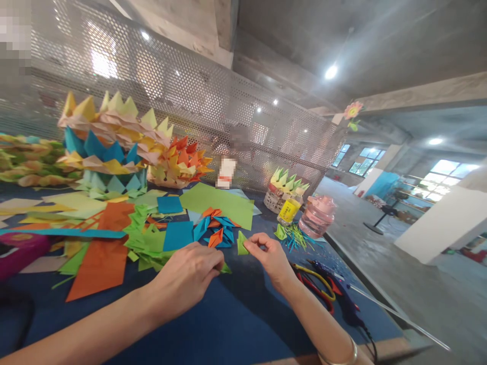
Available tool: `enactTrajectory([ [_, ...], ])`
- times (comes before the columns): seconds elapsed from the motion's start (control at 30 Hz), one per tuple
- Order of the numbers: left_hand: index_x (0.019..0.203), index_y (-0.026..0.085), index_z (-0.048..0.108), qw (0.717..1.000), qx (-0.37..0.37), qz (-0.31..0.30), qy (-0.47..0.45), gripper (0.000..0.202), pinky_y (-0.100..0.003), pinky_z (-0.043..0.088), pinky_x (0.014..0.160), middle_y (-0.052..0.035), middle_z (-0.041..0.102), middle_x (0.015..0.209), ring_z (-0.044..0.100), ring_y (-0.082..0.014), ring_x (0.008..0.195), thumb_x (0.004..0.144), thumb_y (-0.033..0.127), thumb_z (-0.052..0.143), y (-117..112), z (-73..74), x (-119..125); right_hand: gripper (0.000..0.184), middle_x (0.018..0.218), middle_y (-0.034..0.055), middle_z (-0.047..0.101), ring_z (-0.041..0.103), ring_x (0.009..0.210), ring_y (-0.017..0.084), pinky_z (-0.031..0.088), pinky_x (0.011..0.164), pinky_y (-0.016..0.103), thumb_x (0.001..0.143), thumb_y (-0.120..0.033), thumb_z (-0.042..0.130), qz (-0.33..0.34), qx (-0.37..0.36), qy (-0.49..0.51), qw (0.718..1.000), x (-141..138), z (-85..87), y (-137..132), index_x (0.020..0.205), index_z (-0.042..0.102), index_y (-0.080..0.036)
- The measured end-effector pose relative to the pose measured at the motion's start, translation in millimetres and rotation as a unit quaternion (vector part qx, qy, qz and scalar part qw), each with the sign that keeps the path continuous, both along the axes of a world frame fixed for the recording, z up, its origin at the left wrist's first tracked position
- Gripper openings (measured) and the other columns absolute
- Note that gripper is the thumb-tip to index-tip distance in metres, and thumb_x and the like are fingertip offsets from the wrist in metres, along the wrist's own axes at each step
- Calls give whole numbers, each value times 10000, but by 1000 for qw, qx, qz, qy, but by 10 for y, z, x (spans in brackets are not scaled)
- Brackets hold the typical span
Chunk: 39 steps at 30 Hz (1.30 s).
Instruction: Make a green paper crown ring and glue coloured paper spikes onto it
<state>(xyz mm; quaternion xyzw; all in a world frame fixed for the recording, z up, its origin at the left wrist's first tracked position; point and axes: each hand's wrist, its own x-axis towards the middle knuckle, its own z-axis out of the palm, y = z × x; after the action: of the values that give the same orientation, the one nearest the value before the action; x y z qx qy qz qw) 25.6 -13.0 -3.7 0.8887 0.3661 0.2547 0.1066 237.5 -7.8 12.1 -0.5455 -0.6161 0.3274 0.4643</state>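
Near the middle of the blue tabletop, my right hand (271, 257) pinches a small folded green paper piece (242, 244) between thumb and fingertips. My left hand (192, 271) is closed, its fingertips curled down, with a bit of green paper (225, 268) showing just past them; the fingers hide most of that piece. Just beyond both hands lies a cluster of folded blue and orange paper pieces (215, 229). A heap of folded green paper pieces (146, 243) sits to the left, beside a blue paper square (178, 236).
Layered folded-paper baskets (114, 147) stand at the back left. An orange sheet (101, 253) and a green sheet (220, 203) lie flat. On the right are a pink bottle (317, 215), a yellow-labelled bottle (289, 210), scissors (315, 284) and a glue gun (344, 299). Perforated metal mesh rises behind.
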Motion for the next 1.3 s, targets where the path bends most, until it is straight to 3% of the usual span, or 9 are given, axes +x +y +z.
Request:
enactTrajectory([
  [0.17, 770, 203, 561, 1000, 6, 1, -3, 163, -302, 400, 751, 18, 627, 747, 584, -179, 752, 868, 117, 463, -8, 14, 6, 206, 601, -51, 490, 407, 530, 93, 327, 517, 231, 762, -384, 620, 15, -20, 58, 998, -12, -26, 6, 705, 564, -195],
  [0.3, 766, 204, 555, 1000, 9, 2, -5, 157, -299, 398, 745, 21, 622, 734, 585, -174, 736, 870, 125, 469, 6, 3, 8, 174, 569, -41, 543, 481, 495, 107, 367, 488, 235, 739, -320, 621, 39, -41, 100, 993, -49, -54, -6, 734, 482, -216],
  [0.37, 771, 207, 558, 1000, 8, 1, -8, 157, -295, 398, 741, 22, 626, 740, 585, -172, 733, 875, 130, 469, 14, 3, 3, 229, 636, -30, 591, 540, 536, 122, 399, 502, 237, 709, -297, 653, 45, -39, 119, 991, -66, -45, -22, 835, 475, -228],
  [0.5, 774, 210, 566, 1000, 11, 6, -11, 171, -297, 396, 741, 21, 639, 751, 586, -173, 737, 893, 154, 457, 17, 36, -18, 509, 673, -57, 592, 611, 598, 145, 446, 542, 248, 700, -265, 673, 61, -33, 133, 989, -86, 3, -61, 1147, 429, -259],
  [0.7, 777, 218, 591, 1000, 5, 24, -13, 175, -289, 400, 730, 28, 659, 753, 593, -173, 744, 870, 145, 463, 26, 111, -39, 257, 682, -26, 602, 617, 646, 158, 463, 542, 249, 708, -321, 695, 78, -32, 105, 991, -105, 9, -71, 871, 532, -207],
  [0.87, 768, 226, 612, 999, 11, 34, -15, 193, -274, 404, 690, 20, 667, 743, 610, -176, 749, 853, 149, 457, 31, 142, -58, 257, 807, -15, 581, 512, 649, 104, 429, 560, 217, 660, -333, 753, 54, 4, 80, 995, -81, 7, -44, 741, 555, -190],
  [1.03, 778, 225, 605, 999, 0, 38, -23, 171, -285, 409, 700, 9, 681, 779, 627, -191, 780, 852, 158, 466, 48, 174, -71, 252, 657, -40, 556, 469, 578, 90, 378, 553, 214, 693, -367, 736, 50, 4, 60, 997, -68, 27, -43, 748, 575, -182],
  [1.3, 765, 223, 569, 999, -5, 42, -30, 144, -276, 386, 658, 10, 658, 749, 615, -190, 751, 853, 171, 467, 65, 174, -91, 305, 619, -22, 591, 484, 557, 94, 353, 516, 210, 658, -409, 756, 92, -6, 31, 995, -96, -43, -47, 670, 560, -176],
])
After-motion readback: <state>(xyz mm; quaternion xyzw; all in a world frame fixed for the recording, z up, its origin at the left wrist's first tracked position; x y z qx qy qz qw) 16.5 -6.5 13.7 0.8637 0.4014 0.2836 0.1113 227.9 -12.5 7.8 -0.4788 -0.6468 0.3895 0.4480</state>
